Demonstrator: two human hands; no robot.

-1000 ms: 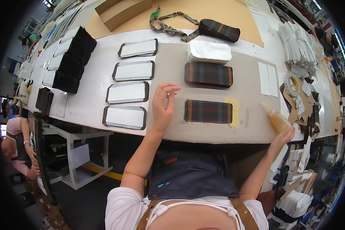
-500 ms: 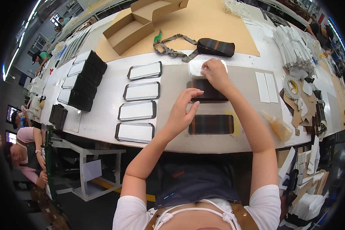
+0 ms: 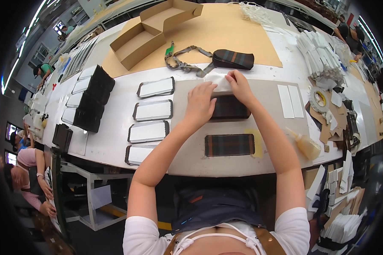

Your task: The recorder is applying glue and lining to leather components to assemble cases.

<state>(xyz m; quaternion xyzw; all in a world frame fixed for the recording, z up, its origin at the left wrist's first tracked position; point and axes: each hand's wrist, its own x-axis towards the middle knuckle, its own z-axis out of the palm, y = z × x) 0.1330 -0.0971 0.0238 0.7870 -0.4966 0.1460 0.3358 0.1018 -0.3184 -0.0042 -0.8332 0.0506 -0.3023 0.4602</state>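
Note:
Between my hands a thin white sheet (image 3: 218,81) stands up from the far side of a dark plaid piece (image 3: 230,109). My right hand (image 3: 241,88) pinches the sheet's right part between thumb and fingers. My left hand (image 3: 198,104) lies over the left end of the sheet and the plaid piece, fingers stretched out and thumb apart from them. Nearer to me, a flat plaid panel (image 3: 230,145) rests on the mat, partly over a yellow patch (image 3: 258,142). Beyond the sheet lies a plaid case (image 3: 233,59) with a grey strap (image 3: 187,67) beside it.
Several white panels with black edging (image 3: 153,109) form a column on the left. Black cases (image 3: 87,106) stand farther left. An open cardboard box (image 3: 138,44) is at the back. To the right are white strips (image 3: 290,101), a glue bottle (image 3: 307,146) and a tape roll (image 3: 318,101).
My left hand has moved away from me, off the middle of the plaid piece to its far left side. My right hand now pinches the white sheet, which is partly lifted.

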